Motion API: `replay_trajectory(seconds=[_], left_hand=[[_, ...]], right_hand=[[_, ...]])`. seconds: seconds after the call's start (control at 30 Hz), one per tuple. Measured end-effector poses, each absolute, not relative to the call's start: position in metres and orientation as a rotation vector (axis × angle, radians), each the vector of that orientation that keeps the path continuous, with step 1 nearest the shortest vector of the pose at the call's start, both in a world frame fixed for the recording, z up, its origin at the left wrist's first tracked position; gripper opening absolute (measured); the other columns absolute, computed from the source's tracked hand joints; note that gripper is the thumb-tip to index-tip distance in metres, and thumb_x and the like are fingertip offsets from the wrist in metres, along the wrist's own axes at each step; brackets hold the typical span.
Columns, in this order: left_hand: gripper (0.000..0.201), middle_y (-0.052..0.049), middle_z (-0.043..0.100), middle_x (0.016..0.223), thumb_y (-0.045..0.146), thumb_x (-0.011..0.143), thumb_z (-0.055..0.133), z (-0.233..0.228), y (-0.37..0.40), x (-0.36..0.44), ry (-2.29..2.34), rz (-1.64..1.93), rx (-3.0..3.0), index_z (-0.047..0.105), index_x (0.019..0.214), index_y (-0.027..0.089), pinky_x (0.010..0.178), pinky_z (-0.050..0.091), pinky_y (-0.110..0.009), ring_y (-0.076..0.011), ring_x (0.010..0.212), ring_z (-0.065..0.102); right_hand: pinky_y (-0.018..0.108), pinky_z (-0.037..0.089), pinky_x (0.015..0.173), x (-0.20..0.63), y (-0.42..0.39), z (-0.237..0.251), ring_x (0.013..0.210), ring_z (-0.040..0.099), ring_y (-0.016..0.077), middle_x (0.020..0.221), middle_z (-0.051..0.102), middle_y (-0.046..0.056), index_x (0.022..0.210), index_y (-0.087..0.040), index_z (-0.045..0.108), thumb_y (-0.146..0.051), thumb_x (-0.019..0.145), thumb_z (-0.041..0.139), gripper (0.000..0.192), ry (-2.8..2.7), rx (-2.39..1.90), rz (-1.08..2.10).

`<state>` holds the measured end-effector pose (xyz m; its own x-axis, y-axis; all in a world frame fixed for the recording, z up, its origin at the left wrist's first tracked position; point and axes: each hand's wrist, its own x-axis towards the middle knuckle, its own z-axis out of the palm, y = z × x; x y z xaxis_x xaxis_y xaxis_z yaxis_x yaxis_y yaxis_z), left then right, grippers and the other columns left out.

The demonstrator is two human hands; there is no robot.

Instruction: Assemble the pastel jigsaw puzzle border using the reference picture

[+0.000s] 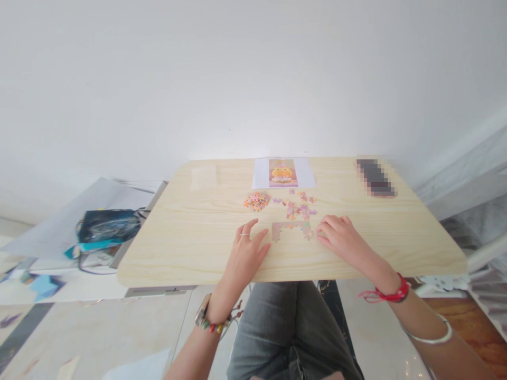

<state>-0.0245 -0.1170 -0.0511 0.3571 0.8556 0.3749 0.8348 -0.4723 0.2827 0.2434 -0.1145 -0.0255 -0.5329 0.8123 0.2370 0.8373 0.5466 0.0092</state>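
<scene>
A partly joined jigsaw puzzle (292, 225) lies near the front of the wooden table, a top strip with short sides hanging down at both ends. Left of it rests my left hand (246, 253), fingers spread and holding nothing. At its right end, my right hand (336, 235) has its fingers drawn together around a small pale puzzle piece (316, 233), mostly covered by the fingertips. Loose puzzle pieces (301, 209) are scattered just beyond the joined part. A heaped pile of puzzle pieces (256, 201) sits farther left.
A printed sheet (259, 174) with a yellow character picture lies at the back of the table (170, 232). A pale flat packet (204, 178) is at the back left, a blurred-out phone (375, 178) at the back right. A dark bag (108, 227) stands left of the table.
</scene>
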Motion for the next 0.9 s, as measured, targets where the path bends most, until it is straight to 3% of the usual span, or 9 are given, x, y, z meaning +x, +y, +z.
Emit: replay_trajectory(seconds=[0.33,0.7,0.9], left_hand=[[0.025,-0.013,0.040,0.124,0.022,0.081,0.056,-0.048,-0.113,-0.023,1.600,0.726,2.591,0.060,0.105,0.018,0.090,0.046,-0.049,-0.0304,0.112,0.041],[0.025,-0.013,0.041,0.124,0.022,0.082,0.054,-0.050,-0.115,-0.026,1.591,0.742,2.582,0.059,0.106,0.020,0.089,0.047,-0.049,-0.0294,0.112,0.042],[0.025,-0.012,0.042,0.123,0.022,0.081,0.054,-0.049,-0.115,-0.025,1.587,0.768,2.580,0.059,0.105,0.020,0.089,0.047,-0.049,-0.0294,0.112,0.042]], right_hand=[[0.031,0.030,0.071,0.261,-0.073,-0.028,0.086,0.053,0.0200,0.085,0.057,0.007,0.079,-0.015,0.057,-0.017,0.086,0.045,0.014,-2.416,-1.557,-0.152],[0.032,0.032,0.068,0.254,-0.102,-0.037,0.078,0.054,0.0195,0.079,0.058,0.006,0.073,-0.016,0.057,-0.018,0.083,0.045,0.016,-2.326,-1.796,-0.140],[0.030,0.036,0.070,0.262,-0.088,-0.031,0.081,0.056,0.0183,0.090,0.059,0.006,0.089,-0.018,0.059,-0.021,0.083,0.050,0.012,-2.440,-1.599,0.045]])
